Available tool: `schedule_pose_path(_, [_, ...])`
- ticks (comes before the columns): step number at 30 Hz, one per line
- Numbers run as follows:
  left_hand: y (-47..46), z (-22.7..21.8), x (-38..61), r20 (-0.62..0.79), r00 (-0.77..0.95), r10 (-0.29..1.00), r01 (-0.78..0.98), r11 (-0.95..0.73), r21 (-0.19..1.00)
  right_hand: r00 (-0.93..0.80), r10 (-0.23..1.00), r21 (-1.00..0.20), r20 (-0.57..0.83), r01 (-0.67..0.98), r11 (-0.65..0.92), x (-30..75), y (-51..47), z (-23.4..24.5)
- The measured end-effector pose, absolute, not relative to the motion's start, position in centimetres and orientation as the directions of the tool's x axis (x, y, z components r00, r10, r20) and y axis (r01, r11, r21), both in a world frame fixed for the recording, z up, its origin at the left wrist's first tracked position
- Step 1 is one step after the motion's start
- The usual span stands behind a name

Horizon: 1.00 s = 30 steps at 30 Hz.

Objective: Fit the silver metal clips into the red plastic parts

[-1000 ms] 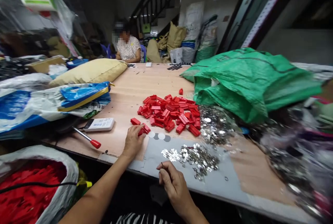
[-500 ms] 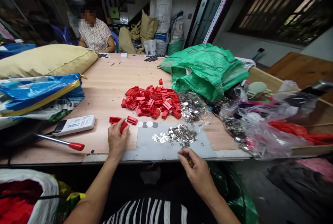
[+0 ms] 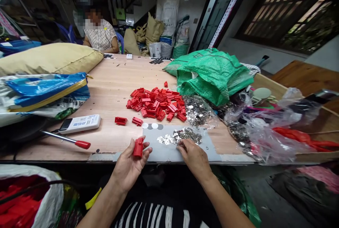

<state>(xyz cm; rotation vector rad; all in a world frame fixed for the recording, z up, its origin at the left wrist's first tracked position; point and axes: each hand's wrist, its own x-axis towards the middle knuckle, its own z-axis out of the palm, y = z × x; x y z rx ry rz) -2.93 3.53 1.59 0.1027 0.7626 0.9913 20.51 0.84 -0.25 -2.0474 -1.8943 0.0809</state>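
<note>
My left hand [image 3: 129, 166] holds a red plastic piece [image 3: 138, 147] upright between thumb and fingers, just above the table's front edge. My right hand [image 3: 194, 155] has its fingertips pinched together at the near side of a pile of small silvery metal pieces [image 3: 189, 135]; what is between them is hidden. The metal pieces lie on a grey sheet [image 3: 159, 152]. Two loose red plastic pieces, one [image 3: 120, 120] farther left and one [image 3: 137, 121] nearer the sheet, rest beyond my left hand. Behind the sheet is a heap of similar red pieces [image 3: 156, 102].
A clear bag of metal pieces [image 3: 198, 111] and a green sack [image 3: 212, 74] lie right of the heap. At left are a red-tipped lever [image 3: 82, 144], a white box-like device [image 3: 81, 123] and sacks [image 3: 50, 58]. A person [image 3: 102, 37] sits across the table.
My left hand has drawn back toward me, lifting a red piece from beside the two loose ones. My right hand has moved forward and slightly left to the metal pile.
</note>
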Motion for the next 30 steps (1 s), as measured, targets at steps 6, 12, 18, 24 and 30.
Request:
schedule_pose_path(6, [3.0, 1.6, -2.4, -0.563, 0.398, 0.724, -0.753, 0.609, 0.251, 0.081, 0.974, -0.279, 0.212, 0.960, -0.019, 20.5, 0.9, -0.4])
schedule_pose_path(12, [2.7, 1.2, -1.6, -0.468, 0.525, 0.711, -0.700, 0.673, 0.237, 0.127, 0.981, -0.504, 0.147, 0.863, -0.036, 20.7, 0.5, 0.5])
schedule_pose_path(18, [2.9, 1.0, -1.1, -0.455, 0.555, 0.696, -0.706, 0.684, 0.184, 0.096, 0.990, -0.748, 0.101, 0.664, 0.012, 20.2, 0.3, 1.4])
schedule_pose_path(24, [2.2, 1.2, -0.8, -0.514, 0.488, 0.705, -0.659, 0.684, 0.313, 0.052, 0.987, -0.835, 0.153, 0.541, 0.101, 18.7, 0.2, 2.7])
schedule_pose_path(30, [1.8, 1.1, -0.8, -0.456, 0.511, 0.729, -0.601, 0.682, 0.417, -0.212, 0.927, -0.746, 0.309, 0.551, 0.375, 17.3, 1.1, 4.0])
